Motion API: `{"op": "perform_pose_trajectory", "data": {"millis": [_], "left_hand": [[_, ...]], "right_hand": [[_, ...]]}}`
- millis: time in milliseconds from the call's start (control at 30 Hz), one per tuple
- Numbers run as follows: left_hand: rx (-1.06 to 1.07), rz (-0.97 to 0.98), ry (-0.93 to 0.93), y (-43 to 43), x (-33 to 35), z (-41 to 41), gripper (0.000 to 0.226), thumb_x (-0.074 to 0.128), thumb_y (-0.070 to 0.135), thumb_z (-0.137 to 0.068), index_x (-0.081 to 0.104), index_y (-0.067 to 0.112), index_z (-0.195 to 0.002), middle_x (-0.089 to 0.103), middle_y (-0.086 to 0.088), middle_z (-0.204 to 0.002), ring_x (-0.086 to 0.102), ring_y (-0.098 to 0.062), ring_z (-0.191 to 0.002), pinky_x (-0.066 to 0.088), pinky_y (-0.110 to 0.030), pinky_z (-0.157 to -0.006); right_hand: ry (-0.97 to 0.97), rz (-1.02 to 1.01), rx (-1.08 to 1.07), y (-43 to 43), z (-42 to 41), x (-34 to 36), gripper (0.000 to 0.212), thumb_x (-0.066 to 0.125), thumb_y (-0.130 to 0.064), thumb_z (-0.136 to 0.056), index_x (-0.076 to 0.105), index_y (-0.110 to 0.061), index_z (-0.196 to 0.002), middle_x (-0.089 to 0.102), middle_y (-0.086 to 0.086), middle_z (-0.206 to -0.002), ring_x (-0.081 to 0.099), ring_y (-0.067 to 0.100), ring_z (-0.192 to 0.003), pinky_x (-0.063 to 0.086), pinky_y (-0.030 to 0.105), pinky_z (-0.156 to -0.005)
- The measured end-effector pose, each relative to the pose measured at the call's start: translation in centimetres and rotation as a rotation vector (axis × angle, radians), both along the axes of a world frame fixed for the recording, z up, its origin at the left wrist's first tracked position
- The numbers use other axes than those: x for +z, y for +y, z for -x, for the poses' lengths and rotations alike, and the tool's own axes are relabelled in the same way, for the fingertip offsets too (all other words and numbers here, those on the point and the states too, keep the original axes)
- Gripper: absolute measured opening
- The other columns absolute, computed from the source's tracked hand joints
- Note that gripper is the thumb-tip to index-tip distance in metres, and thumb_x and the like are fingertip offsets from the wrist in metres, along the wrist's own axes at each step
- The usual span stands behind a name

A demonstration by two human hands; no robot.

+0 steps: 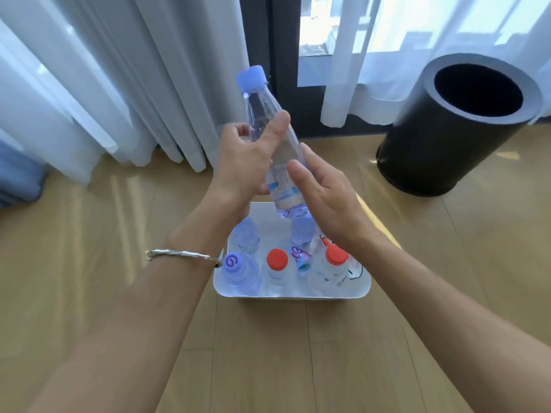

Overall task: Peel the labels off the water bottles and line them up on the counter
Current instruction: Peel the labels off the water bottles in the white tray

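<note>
Clear plastic up front: I've got one water bottle (266,114) raised in both hands, tilted with its pale blue cap (252,77) leaning away to the upper left and its base hanging just above the white tub (292,295). My left hand (244,156) has the firm hold. Its fingers curl round the far side of the upper body, and its thumb lies across the near side, pointing up toward the shoulder. A silver bangle (185,254) sits on that wrist.

My right hand (323,198) comes in from the lower right, fingers fairly straight and loose along the bottle's right flank, thumb laid flat on the label (283,189). That's a touch, not a clench. The label wraps the lower half of the bottle, between the two hands' contact points and below the left grip. It's blurred, so I can't say whether any edge has lifted.

Down in the tub more bottles stand upright, two with red caps (277,259) and one with a purple swirl cap (232,260). The tub rests on the wooden floor (298,353). A black cylindrical bin (453,138) stands well apart at right, with white curtains (119,84) behind.
</note>
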State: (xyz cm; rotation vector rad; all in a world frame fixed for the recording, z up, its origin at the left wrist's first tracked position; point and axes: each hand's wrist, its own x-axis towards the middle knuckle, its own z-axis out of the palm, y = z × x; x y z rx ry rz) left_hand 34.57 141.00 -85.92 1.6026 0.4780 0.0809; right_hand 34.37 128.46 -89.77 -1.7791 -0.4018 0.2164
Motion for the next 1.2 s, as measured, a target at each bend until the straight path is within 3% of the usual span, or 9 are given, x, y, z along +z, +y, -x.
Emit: {"op": "perform_pose_trajectory", "data": {"millis": [100,233,400,567,667,833,1000,1133,1200], "left_hand": [[0.171,0.071,-0.016,1.0,-1.0,0.2,0.051,0.066,0.049,-0.084,0.047,0.013,-0.114,0.061,0.003,-0.098,0.066,-0.006,-0.075,0.058,-0.030,-0.052],[0.373,0.063,-0.067,2.4,-1.8,0.4,0.064,0.070,0.056,-0.070,0.047,0.013,-0.112,0.064,-0.002,-0.107,0.068,-0.016,-0.090,0.058,-0.050,-0.079],[0.463,0.038,-0.082,3.2,-1.7,0.8,0.068,0.069,0.057,-0.068,0.048,0.012,-0.115,0.063,-0.003,-0.109,0.068,-0.019,-0.095,0.057,-0.051,-0.081],[0.437,0.085,-0.076,3.5,-3.4,0.8,0.034,0.055,0.043,-0.093,0.053,0.015,-0.112,0.060,-0.001,-0.101,0.062,-0.016,-0.091,0.055,-0.047,-0.084],[0.393,0.139,-0.109,3.5,-4.4,-0.1,0.022,0.044,0.043,-0.098,0.055,0.025,-0.105,0.056,-0.003,-0.096,0.060,-0.018,-0.092,0.052,-0.044,-0.085],[0.431,0.408,-0.064,3.3,-4.1,-1.8,0.062,0.034,0.061,-0.094,0.056,0.011,-0.123,0.060,-0.003,-0.082,0.060,-0.022,-0.076,0.057,-0.048,-0.078],[0.364,0.667,-0.030,3.8,-4.0,-2.2,0.062,0.036,0.070,-0.088,0.054,0.011,-0.077,0.054,-0.002,-0.063,0.054,-0.018,-0.051,0.051,-0.029,-0.057],[0.301,0.546,-0.029,3.4,-3.6,-2.1,0.079,0.058,0.077,-0.065,0.058,0.007,-0.101,0.058,-0.007,-0.079,0.063,-0.032,-0.080,0.054,-0.050,-0.084],[0.334,0.505,-0.092,3.4,-3.3,-1.8,0.073,0.072,0.063,-0.064,0.056,0.010,-0.111,0.054,-0.002,-0.074,0.059,-0.027,-0.074,0.056,-0.052,-0.081]], "right_hand": [[-0.055,-0.040,-0.111,1.8,-0.2,-0.9,0.022,0.052,-0.028,-0.098,0.057,-0.016,-0.117,0.066,-0.006,-0.101,0.062,0.005,-0.089,0.045,0.005,-0.070],[-0.050,-0.068,-0.154,4.3,-1.5,-2.3,0.008,0.062,-0.025,-0.093,0.057,-0.025,-0.086,0.065,-0.011,-0.091,0.063,0.009,-0.087,0.048,0.014,-0.071],[-0.004,-0.048,-0.054,5.4,-2.5,-2.3,0.018,0.059,-0.022,-0.094,0.057,-0.027,-0.077,0.064,-0.021,-0.088,0.058,-0.005,-0.077,0.042,0.007,-0.068],[0.039,0.020,-0.077,3.5,-3.6,-2.4,0.027,0.056,-0.020,-0.096,0.052,-0.024,-0.069,0.054,-0.011,-0.068,0.050,-0.002,-0.060,0.043,0.009,-0.059],[0.157,-0.023,-0.081,2.8,-3.9,-2.8,0.026,0.054,-0.019,-0.097,0.054,-0.021,-0.070,0.062,0.002,-0.076,0.060,0.016,-0.074,0.058,0.040,-0.076],[0.407,-0.275,-0.118,2.4,-4.6,-1.5,0.025,0.044,-0.015,-0.102,0.053,-0.010,-0.079,0.065,0.005,-0.074,0.069,0.017,-0.074,0.057,0.025,-0.058],[0.470,-0.456,-0.033,2.9,-4.2,-0.6,0.022,0.045,-0.024,-0.102,0.056,-0.011,-0.088,0.067,0.001,-0.073,0.067,0.014,-0.067,0.056,0.024,-0.060],[0.656,-0.407,0.093,2.7,-4.0,-1.0,0.048,0.037,-0.048,-0.099,0.062,-0.008,-0.108,0.068,0.007,-0.099,0.065,0.020,-0.090,0.057,0.035,-0.081],[0.689,-0.370,0.142,2.2,-4.0,-0.9,0.056,0.034,-0.053,-0.098,0.060,-0.008,-0.119,0.065,0.009,-0.109,0.063,0.021,-0.098,0.055,0.036,-0.088]]}}
